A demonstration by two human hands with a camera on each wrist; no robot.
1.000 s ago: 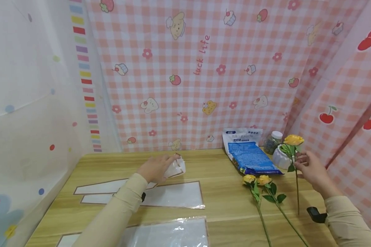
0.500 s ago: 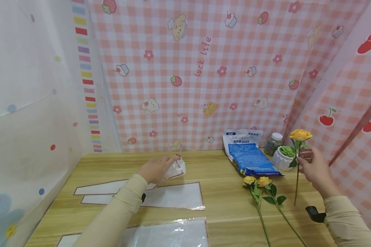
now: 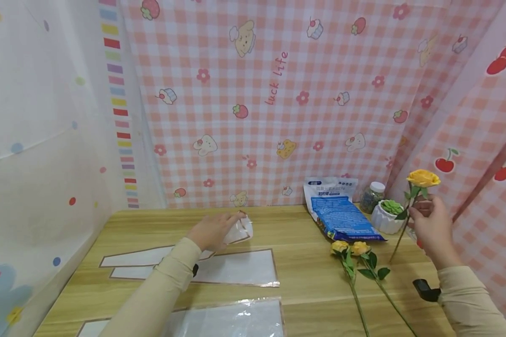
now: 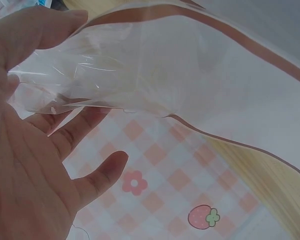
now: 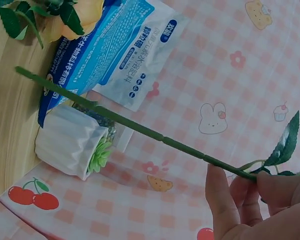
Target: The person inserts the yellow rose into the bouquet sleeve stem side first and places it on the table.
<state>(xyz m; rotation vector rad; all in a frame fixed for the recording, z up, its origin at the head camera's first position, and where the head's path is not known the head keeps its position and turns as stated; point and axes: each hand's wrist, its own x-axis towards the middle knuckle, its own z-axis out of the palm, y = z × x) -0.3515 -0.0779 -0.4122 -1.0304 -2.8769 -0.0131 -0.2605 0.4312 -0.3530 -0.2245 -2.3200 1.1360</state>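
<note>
My right hand (image 3: 434,229) pinches a yellow rose (image 3: 423,178) by the upper stem, under its bloom. In the right wrist view the long green stem (image 5: 125,121) slants down and away from the fingertips. My left hand (image 3: 212,231) holds the gathered end of a translucent wrapping sheet (image 4: 155,65) with a brown border. Its thumb lies over the plastic in the left wrist view, with fingers along the lower edge. Two more yellow roses (image 3: 339,245) lie on the table, stems pointing toward the front.
A blue and white bag (image 3: 341,213) lies at the back right. Beside it are a white-lidded jar (image 3: 373,196) and a succulent in a white ribbed pot (image 3: 386,220). Another brown-edged sheet (image 3: 232,320) lies at the table's front. A pink checked cloth (image 3: 257,121) hangs behind.
My right hand has raised the rose and moved it to the right, away from the succulent pot; its stem now tilts with the lower end to the left. My left hand has stayed put.
</note>
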